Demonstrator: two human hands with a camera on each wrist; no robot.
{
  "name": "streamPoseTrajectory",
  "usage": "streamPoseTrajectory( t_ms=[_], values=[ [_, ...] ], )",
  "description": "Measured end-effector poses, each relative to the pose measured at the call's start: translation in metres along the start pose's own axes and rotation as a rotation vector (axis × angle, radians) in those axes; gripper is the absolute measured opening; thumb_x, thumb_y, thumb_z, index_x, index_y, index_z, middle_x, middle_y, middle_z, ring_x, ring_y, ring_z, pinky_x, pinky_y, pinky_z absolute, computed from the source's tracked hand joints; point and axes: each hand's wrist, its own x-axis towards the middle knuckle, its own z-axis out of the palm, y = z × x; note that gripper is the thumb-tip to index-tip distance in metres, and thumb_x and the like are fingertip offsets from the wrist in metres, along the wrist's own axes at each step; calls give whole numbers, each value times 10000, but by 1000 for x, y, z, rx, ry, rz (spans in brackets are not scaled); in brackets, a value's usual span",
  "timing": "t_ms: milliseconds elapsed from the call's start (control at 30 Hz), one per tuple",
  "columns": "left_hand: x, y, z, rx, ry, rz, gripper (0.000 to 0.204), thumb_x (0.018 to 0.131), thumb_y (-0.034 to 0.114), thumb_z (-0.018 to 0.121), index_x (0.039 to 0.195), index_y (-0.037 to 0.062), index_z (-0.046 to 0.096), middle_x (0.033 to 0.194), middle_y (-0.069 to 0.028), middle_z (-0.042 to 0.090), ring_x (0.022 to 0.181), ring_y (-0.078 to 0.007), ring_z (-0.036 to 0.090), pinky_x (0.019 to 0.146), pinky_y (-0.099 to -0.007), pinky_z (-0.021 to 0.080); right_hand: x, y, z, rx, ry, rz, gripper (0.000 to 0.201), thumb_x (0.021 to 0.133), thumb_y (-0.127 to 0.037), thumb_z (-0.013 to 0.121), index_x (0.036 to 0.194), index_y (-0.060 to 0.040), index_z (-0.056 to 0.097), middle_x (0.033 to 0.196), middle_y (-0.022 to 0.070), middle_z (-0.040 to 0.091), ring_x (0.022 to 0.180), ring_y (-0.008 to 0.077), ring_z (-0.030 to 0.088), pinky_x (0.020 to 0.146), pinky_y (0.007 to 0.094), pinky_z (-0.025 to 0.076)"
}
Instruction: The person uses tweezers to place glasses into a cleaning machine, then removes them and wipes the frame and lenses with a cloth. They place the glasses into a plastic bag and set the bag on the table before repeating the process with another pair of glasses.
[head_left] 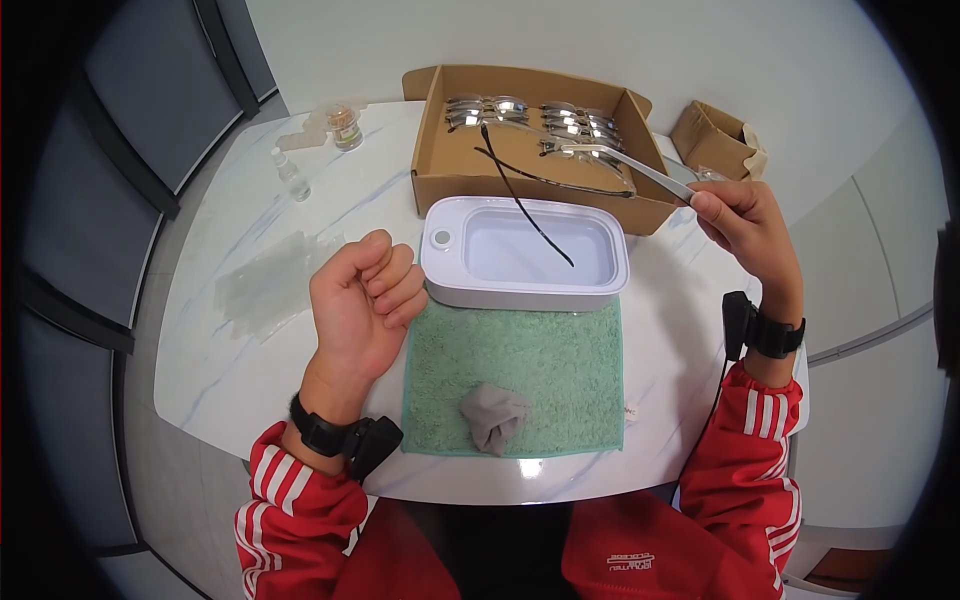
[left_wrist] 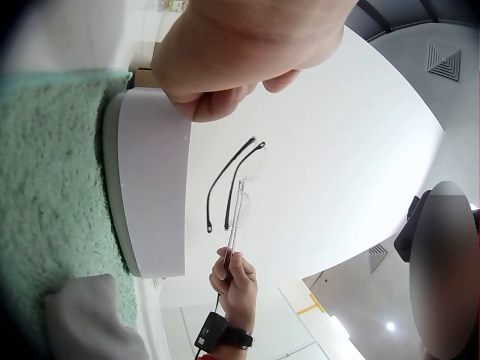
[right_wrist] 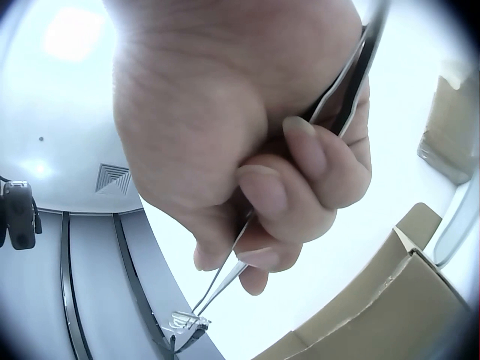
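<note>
My right hand (head_left: 745,225) grips metal tweezers (head_left: 655,175), raised over the right side of the table. At the tweezers' tips hangs a pair of glasses (head_left: 522,210) with thin clear lenses and dark temples, spread above a white ultrasonic cleaner (head_left: 530,299). That cleaner has an oblong basin and a round button at its left end. Beside its left end my left hand (head_left: 362,300) is held up with fingers curled in and nothing in them. In the right wrist view, fingers wrap the tweezers (right_wrist: 217,289), whose tips meet the glasses (right_wrist: 187,322).
Behind the cleaner stands a cardboard box (head_left: 435,150) with several glasses in two rows. A green towel (head_left: 520,350) carries a crumpled grey cloth (head_left: 494,418). On the left are clear plastic sleeves (head_left: 275,285), a spray bottle (head_left: 291,175) and a jar (head_left: 345,130); a smaller carton (head_left: 712,140) stands back right.
</note>
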Motion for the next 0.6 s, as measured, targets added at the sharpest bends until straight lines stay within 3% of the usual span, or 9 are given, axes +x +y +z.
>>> streamPoseTrajectory(
  t_ms=[333,467,500,600],
  values=[
    [5,5,-11,-10,4,26,324,962,175,472,681,160,313,617,36,284,525,-94,250,469,-262,249,-51,-72,-1,-221,-3,-142,296,933,-234,722,976,58,741,618,44,560,565,108,490,522,291,384],
    [6,5,-17,-28,30,33,324,957,175,479,678,160,314,615,36,280,520,-94,243,463,-263,248,-65,-87,13,-379,-91,-212,274,883,-205,755,926,64,716,607,111,527,535,191,506,522,329,386],
    [6,5,-19,-24,34,38,324,955,174,481,678,160,315,614,36,277,519,-94,243,460,-262,248,-68,-88,18,-424,-92,-197,241,875,-207,755,918,29,728,616,123,545,531,252,525,523,349,397],
    [6,5,-18,-21,31,35,323,953,173,483,677,159,314,612,37,273,519,-93,244,456,-260,246,-73,-84,32,-536,-124,-256,211,873,-207,748,908,1,736,637,125,585,538,293,546,527,376,416]
  ],
)
